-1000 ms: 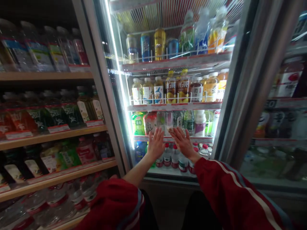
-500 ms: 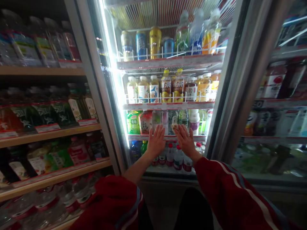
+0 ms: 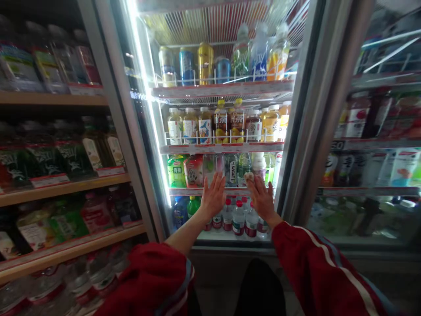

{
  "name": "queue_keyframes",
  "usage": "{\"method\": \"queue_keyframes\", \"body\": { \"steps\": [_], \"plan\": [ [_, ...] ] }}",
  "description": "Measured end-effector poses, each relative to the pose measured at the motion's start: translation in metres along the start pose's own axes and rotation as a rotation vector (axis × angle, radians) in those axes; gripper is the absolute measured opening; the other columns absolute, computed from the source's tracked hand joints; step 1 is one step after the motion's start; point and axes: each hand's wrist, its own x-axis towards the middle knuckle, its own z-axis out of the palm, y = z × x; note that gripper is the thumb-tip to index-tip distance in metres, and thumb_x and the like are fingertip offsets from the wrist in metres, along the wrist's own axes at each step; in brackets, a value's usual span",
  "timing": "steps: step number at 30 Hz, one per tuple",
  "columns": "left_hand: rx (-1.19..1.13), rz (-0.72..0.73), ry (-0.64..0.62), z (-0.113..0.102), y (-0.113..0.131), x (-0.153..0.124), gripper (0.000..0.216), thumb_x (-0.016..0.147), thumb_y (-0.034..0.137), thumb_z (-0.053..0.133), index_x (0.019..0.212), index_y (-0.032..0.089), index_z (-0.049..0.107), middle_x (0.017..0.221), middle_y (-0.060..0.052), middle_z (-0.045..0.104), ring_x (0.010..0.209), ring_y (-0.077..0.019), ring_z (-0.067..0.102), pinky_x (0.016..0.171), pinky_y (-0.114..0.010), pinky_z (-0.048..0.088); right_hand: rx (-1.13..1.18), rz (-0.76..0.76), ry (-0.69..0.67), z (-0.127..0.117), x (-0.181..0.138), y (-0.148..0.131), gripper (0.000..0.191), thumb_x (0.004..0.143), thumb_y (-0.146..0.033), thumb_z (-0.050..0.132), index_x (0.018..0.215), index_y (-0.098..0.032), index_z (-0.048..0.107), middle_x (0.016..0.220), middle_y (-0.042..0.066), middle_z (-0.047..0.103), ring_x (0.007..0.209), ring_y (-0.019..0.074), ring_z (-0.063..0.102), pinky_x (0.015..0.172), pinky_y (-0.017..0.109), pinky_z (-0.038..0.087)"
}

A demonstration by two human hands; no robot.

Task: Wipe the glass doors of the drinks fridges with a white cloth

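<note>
My left hand (image 3: 213, 195) lies flat against the glass door (image 3: 210, 97) of a lit drinks fridge, its fingers stretched upward and holding nothing. To its right, my right hand (image 3: 262, 199) is at the same pane with a small crumpled pale cloth (image 3: 249, 177) under its fingertips. The cloth looks like a rag or tissue; which one I cannot tell. Behind the glass, near my hands, stand a green bottle (image 3: 176, 172), a red-labelled bottle (image 3: 194, 172) and a clear bottle marked WAVE (image 3: 232, 171). Red-capped bottles (image 3: 238, 219) stand on the bottom shelf.
An open wooden shelf (image 3: 66, 189) full of bottles stands on the left. A metal door frame (image 3: 329, 118) separates this pane from another fridge door at right. Cans (image 3: 205, 63) and bottles fill the upper shelves. My knee (image 3: 259, 289) shows below.
My right hand has moved right across the glass with the cloth, widening the gap between my hands. My left hand stays nearly in place. The whole view has shifted slightly.
</note>
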Motion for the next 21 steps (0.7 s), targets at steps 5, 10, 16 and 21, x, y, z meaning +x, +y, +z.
{"method": "queue_keyframes", "body": {
  "steps": [5,10,16,21],
  "plan": [
    [-0.007,0.008,0.034,0.004,0.001,0.005,0.063,0.079,0.019,0.048,0.139,0.01,0.029,0.148,-0.018,0.031,0.141,-0.027,0.018,0.111,-0.056,0.013,-0.022,0.122,0.082,-0.005,0.014,0.027,0.055,0.088,-0.015,0.039,0.142,-0.019,0.032,0.147,0.015,0.034,0.136,0.0252,0.031,0.111,0.053,0.015],
    [-0.002,0.018,0.05,0.006,0.003,0.004,0.064,0.079,0.02,0.048,0.139,0.011,0.028,0.148,-0.018,0.031,0.14,-0.0271,0.019,0.112,-0.056,0.011,-0.086,0.215,0.095,-0.006,-0.001,0.043,0.051,0.089,-0.017,0.038,0.14,-0.017,0.036,0.144,0.017,0.038,0.134,0.0264,0.034,0.109,0.052,0.02],
    [0.008,0.027,0.072,0.008,-0.001,0.005,0.065,0.078,0.019,0.049,0.139,0.01,0.029,0.147,-0.018,0.033,0.14,-0.0271,0.021,0.111,-0.055,0.013,-0.053,0.184,0.054,-0.006,-0.028,0.041,0.052,0.089,-0.017,0.037,0.141,-0.02,0.035,0.142,0.015,0.041,0.132,0.0254,0.037,0.109,0.05,0.023],
    [0.028,-0.006,0.116,0.005,-0.012,0.007,0.068,0.078,0.02,0.05,0.141,0.012,0.026,0.148,-0.017,0.032,0.141,-0.0265,0.018,0.112,-0.054,0.01,-0.058,0.342,0.143,-0.017,0.03,0.059,0.051,0.089,-0.022,0.038,0.139,-0.013,0.036,0.145,0.02,0.034,0.135,0.0282,0.032,0.105,0.052,0.029]
  ]
}}
